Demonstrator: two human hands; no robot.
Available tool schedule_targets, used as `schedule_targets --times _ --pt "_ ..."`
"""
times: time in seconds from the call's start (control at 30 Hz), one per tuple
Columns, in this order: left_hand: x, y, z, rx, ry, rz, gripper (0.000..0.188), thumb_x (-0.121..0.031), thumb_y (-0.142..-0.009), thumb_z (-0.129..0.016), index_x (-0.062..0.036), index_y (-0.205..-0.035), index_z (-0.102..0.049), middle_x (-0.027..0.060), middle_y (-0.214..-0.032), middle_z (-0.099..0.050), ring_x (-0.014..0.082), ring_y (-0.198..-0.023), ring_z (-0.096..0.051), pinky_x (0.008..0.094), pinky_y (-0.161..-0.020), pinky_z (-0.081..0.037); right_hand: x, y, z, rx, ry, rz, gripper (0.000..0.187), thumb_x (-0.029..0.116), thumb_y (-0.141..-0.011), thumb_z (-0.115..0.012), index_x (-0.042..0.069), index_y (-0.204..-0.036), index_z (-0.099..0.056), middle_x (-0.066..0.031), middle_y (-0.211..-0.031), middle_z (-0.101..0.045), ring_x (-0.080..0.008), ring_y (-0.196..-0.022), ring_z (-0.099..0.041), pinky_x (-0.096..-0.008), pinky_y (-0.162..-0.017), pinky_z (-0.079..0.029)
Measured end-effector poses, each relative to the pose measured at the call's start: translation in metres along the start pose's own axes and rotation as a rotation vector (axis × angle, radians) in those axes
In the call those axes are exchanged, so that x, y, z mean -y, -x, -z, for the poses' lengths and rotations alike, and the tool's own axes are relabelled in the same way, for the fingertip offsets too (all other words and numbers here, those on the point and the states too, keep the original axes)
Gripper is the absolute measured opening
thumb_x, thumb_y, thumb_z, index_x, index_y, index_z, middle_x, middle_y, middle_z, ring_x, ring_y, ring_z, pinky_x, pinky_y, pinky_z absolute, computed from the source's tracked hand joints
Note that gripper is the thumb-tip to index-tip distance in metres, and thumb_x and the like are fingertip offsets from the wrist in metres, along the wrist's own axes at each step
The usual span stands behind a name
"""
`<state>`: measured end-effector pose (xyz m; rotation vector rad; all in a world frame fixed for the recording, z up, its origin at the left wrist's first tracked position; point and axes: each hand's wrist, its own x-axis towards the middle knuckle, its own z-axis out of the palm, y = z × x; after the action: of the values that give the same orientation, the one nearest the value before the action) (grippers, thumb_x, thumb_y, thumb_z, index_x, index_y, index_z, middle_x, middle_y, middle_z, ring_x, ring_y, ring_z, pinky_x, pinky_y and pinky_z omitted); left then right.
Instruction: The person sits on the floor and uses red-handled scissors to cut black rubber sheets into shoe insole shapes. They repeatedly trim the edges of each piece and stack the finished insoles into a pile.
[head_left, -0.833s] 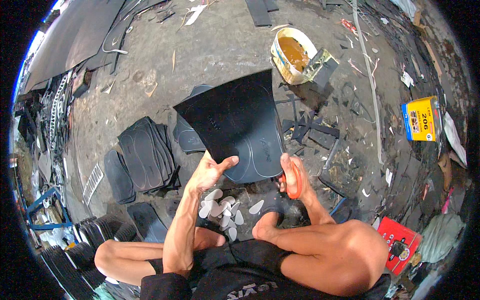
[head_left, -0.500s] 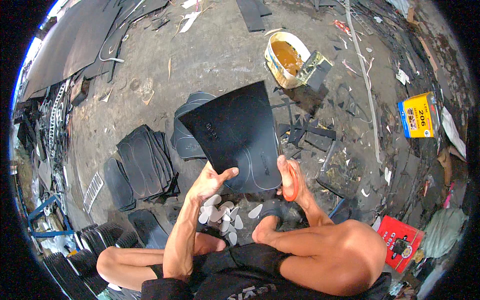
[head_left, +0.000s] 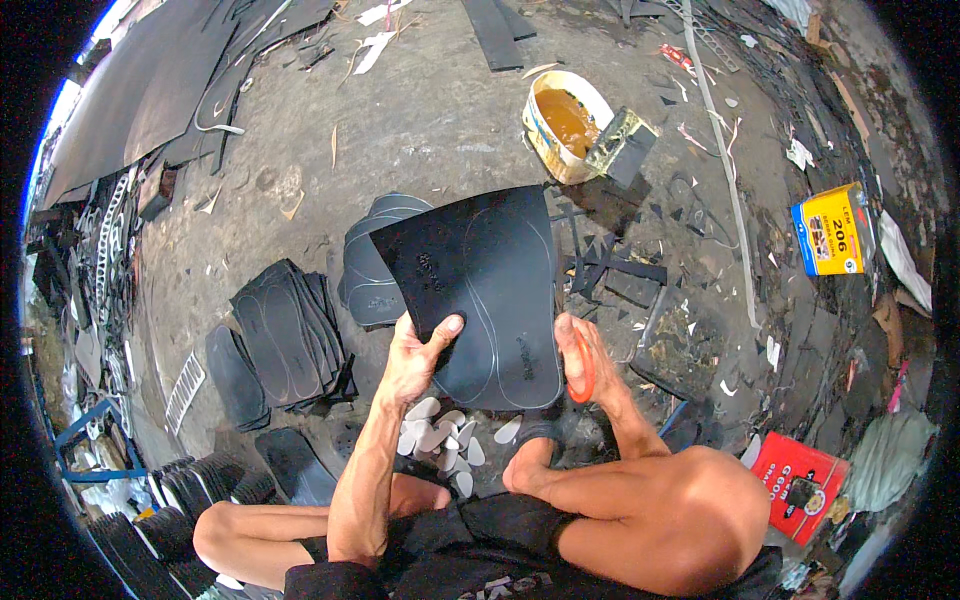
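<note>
My left hand [head_left: 412, 362] is closed on the left edge of a black rubbery sheet [head_left: 490, 300], thumb on top and fingers underneath. Pale outlines shaped like shoe soles are drawn on the sheet. At the sheet's right edge, my right hand [head_left: 597, 352] is closed round orange-handled scissors [head_left: 581, 374]; their blades are mostly hidden. Partly beneath the sheet's far left corner lies a pile of dark pieces [head_left: 372, 290] marked with outlines. Small white teardrop-shaped pieces [head_left: 440, 437] lie on the ground between my feet.
Marked black sheets [head_left: 290, 335] are stacked on the left. Beyond my hands stands a white tub of brownish liquid [head_left: 536, 127], a dark-faced block at its rim. Black offcuts [head_left: 615, 268] litter the ground. A yellow-and-blue can [head_left: 832, 230] and a red can [head_left: 797, 487] are on the right.
The black sheet has come nearer to me and tipped, so more of its outlined face shows. Both hands keep their hold, with the left a little higher in the picture.
</note>
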<state>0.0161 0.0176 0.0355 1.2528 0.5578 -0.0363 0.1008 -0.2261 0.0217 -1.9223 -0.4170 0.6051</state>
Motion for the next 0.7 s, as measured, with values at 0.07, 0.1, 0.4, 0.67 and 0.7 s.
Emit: schedule_targets --times 0.07,0.1,0.4,0.67,0.7 --pt "0.0 -0.001 0.001 0.001 -0.018 0.007 0.035 -0.023 -0.094 -0.077 -0.0062 -0.122 -0.064 0.0004 -0.108 -0.069 0.0122 -0.093 -0.062 0.0302 -0.081 -0.052 0.004 0.005 -0.001 0.012 -0.001 -0.094 0.066 0.057 -0.107 -0.031 0.001 -0.077 -0.048 -0.0143 -0.063 -0.044 -0.0312 -0.059 -0.05 -0.0478 -0.062 -0.038" --pt "-0.001 -0.003 0.004 0.013 -0.029 0.019 0.035 -0.023 -0.094 -0.077 -0.006 -0.121 -0.064 0.0004 -0.107 -0.069 0.0122 -0.093 -0.062 0.0302 -0.08 -0.052 0.006 0.008 -0.001 0.04 -0.081 -0.183 0.068 0.059 -0.107 -0.03 0.001 -0.076 -0.048 -0.014 -0.062 -0.045 -0.0306 -0.059 -0.052 -0.0476 -0.062 -0.039" --pt "-0.014 -0.013 0.017 0.144 -0.127 0.052 0.035 -0.022 -0.093 -0.078 -0.0042 -0.121 -0.066 0.0016 -0.106 -0.07 0.0127 -0.091 -0.064 0.032 -0.082 -0.054 0.013 -0.003 0.013 0.081 -0.082 -0.172 0.079 0.07 -0.103 -0.029 0.001 -0.073 -0.055 -0.0055 -0.061 -0.053 -0.0217 -0.06 -0.06 -0.0377 -0.06 -0.048" --pt "-0.023 -0.019 0.039 0.269 -0.314 0.1 0.038 -0.02 -0.091 -0.08 -0.0012 -0.12 -0.065 0.0038 -0.107 -0.072 0.0151 -0.098 -0.065 0.033 -0.086 -0.053 0.01 -0.011 0.028 0.142 -0.091 -0.11 0.075 0.067 -0.104 -0.033 0.002 -0.072 -0.054 -0.006 -0.06 -0.053 -0.0199 -0.057 -0.055 -0.0357 -0.059 -0.047" --pt "-0.026 -0.02 0.04 0.267 -0.312 0.112 0.038 -0.02 -0.09 -0.081 -0.0016 -0.12 -0.065 0.0037 -0.107 -0.072 0.0151 -0.098 -0.065 0.0332 -0.087 -0.053 0.017 -0.01 0.035 0.218 -0.039 -0.147 0.073 0.064 -0.105 -0.032 0.002 -0.075 -0.055 -0.0074 -0.062 -0.052 -0.0207 -0.059 -0.055 -0.0361 -0.061 -0.047"
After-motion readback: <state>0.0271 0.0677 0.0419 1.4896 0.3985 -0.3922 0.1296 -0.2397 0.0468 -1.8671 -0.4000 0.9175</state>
